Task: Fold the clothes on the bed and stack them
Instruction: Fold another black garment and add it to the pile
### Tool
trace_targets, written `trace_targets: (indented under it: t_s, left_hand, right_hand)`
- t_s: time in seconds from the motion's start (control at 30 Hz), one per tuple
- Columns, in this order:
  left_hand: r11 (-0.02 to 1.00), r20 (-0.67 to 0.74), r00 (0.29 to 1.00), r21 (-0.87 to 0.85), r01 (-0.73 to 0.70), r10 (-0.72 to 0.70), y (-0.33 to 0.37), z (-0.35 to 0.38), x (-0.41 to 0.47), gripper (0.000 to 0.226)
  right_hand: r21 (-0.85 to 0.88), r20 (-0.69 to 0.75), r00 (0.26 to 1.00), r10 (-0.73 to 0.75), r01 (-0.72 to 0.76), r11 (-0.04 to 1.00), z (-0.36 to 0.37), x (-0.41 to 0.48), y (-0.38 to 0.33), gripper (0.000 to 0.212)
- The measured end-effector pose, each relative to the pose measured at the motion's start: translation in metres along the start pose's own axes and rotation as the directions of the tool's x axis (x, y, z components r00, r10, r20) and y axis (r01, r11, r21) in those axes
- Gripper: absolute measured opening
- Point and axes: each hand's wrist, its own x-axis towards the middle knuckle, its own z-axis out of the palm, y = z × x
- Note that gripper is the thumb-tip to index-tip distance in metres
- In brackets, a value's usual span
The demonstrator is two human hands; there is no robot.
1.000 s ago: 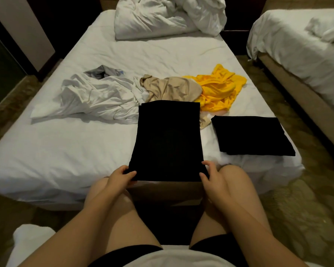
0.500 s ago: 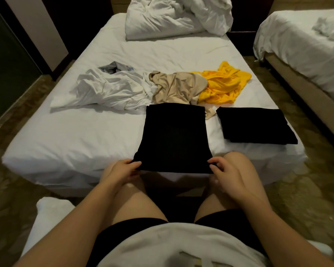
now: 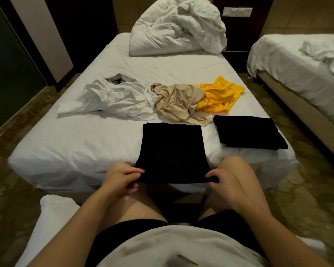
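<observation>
A black garment (image 3: pixel 172 151) lies flat at the near edge of the white bed (image 3: pixel 85 143), its near hem hanging just past the edge. My left hand (image 3: pixel 121 179) pinches its near left corner and my right hand (image 3: pixel 223 182) pinches its near right corner. A folded black garment (image 3: pixel 247 132) rests on the bed to the right. Behind lie a crumpled white garment (image 3: pixel 116 99), a beige one (image 3: pixel 177 103) and a yellow one (image 3: pixel 218 97), all unfolded.
A bundled white duvet (image 3: pixel 177 27) sits at the head of the bed. A second bed (image 3: pixel 307 74) stands to the right across a narrow floor gap. My knees press against the bed's near edge. A white cushion (image 3: pixel 52 218) is under me at lower left.
The view has pulled back and tilted up. The black garment now looks shorter, with its near hem drawn back toward me by both hands.
</observation>
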Motion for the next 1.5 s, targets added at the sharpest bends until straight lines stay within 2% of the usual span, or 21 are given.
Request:
trace_targets:
  t_s: [0.07, 0.13, 0.23, 0.27, 0.37, 0.43, 0.5, 0.57, 0.63, 0.7, 0.83, 1.03, 1.2, 1.3, 1.4, 1.47, 1.5]
  left_hand:
    - [0.999, 0.053, 0.998, 0.010, 0.044, -0.044, 0.000, -0.005, -0.002, 0.017]
    - [0.999, 0.095, 0.995, 0.034, 0.036, -0.039, -0.001, -0.009, -0.001, 0.025]
    - [0.934, -0.025, 0.986, 0.326, -0.147, 0.164, -0.004, -0.017, 0.006, 0.037]
    - [0.916, -0.059, 0.977, 0.363, -0.171, 0.206, -0.005, -0.016, 0.010, 0.037]
    - [0.955, -0.176, 0.962, 0.247, -0.162, 0.209, 0.003, -0.009, 0.023, 0.022]
    - [0.889, -0.277, 0.888, 0.385, -0.248, 0.368, 0.019, -0.003, 0.033, 0.012]
    - [0.809, -0.334, 0.810, 0.524, -0.267, 0.483, 0.037, 0.001, 0.048, 0.007]
    - [0.778, -0.398, 0.742, 0.573, -0.258, 0.539, 0.052, 0.009, 0.068, 0.013]
    - [0.771, -0.435, 0.696, 0.575, -0.273, 0.571, 0.066, 0.019, 0.094, 0.020]
    - [0.808, -0.473, 0.699, 0.527, -0.264, 0.536, 0.079, 0.028, 0.123, 0.026]
    - [0.873, -0.507, 0.764, 0.464, -0.146, 0.398, 0.089, 0.040, 0.185, 0.032]
    - [0.844, -0.519, 0.816, 0.532, 0.074, 0.255, 0.076, 0.034, 0.242, 0.038]
    - [0.769, -0.540, 0.789, 0.623, 0.143, 0.291, 0.063, 0.036, 0.255, 0.041]
    - [0.818, -0.561, 0.771, 0.567, 0.093, 0.301, 0.060, 0.036, 0.255, 0.037]
    - [0.898, -0.558, 0.774, 0.439, -0.029, 0.298, 0.064, 0.035, 0.249, 0.028]
    - [0.876, -0.516, 0.772, 0.471, -0.106, 0.371, 0.070, 0.037, 0.242, 0.034]
    - [0.819, -0.479, 0.752, 0.556, -0.139, 0.453, 0.073, 0.040, 0.237, 0.041]
  right_hand:
    - [0.001, 0.003, 1.000, -0.017, 0.017, 1.000, -0.002, 0.000, 0.001, 0.020]
    - [-0.002, 0.017, 1.000, -0.016, 0.016, 1.000, 0.000, -0.001, 0.002, 0.014]
    - [-0.005, -0.040, 0.999, -0.032, 0.032, 0.999, -0.001, -0.001, -0.002, 0.015]
    - [0.006, -0.079, 0.995, -0.057, 0.058, 0.998, -0.003, 0.000, -0.004, 0.015]
    - [0.088, -0.209, 0.972, -0.103, 0.123, 0.988, -0.015, 0.011, -0.011, 0.009]
    - [0.173, -0.278, 0.956, -0.097, 0.149, 0.973, -0.019, 0.028, -0.012, 0.004]
    - [0.308, -0.312, 0.950, -0.021, 0.122, 0.944, -0.019, 0.050, -0.012, 0.006]
    - [0.445, -0.315, 0.946, 0.076, 0.077, 0.892, -0.018, 0.075, -0.013, 0.008]
    - [0.499, -0.328, 0.934, 0.141, 0.045, 0.865, -0.017, 0.102, -0.015, 0.008]
    - [0.486, -0.347, 0.917, 0.200, -0.007, 0.874, -0.014, 0.133, -0.013, 0.011]
    - [0.438, -0.317, 0.894, 0.316, -0.157, 0.885, -0.001, 0.198, -0.004, 0.024]
    - [0.270, -0.238, 0.902, 0.361, -0.295, 0.916, 0.032, 0.254, 0.023, 0.026]
    - [0.005, -0.304, 0.910, 0.281, -0.294, 0.956, 0.046, 0.258, 0.033, 0.032]
    - [-0.038, -0.299, 0.903, 0.308, -0.333, 0.942, 0.045, 0.259, 0.031, 0.036]
    - [0.060, -0.287, 0.885, 0.367, -0.365, 0.929, 0.042, 0.257, 0.026, 0.034]
    - [0.175, -0.288, 0.865, 0.410, -0.374, 0.911, 0.036, 0.256, 0.019, 0.036]
    - [0.172, -0.286, 0.864, 0.415, -0.380, 0.909, 0.034, 0.254, 0.016, 0.043]
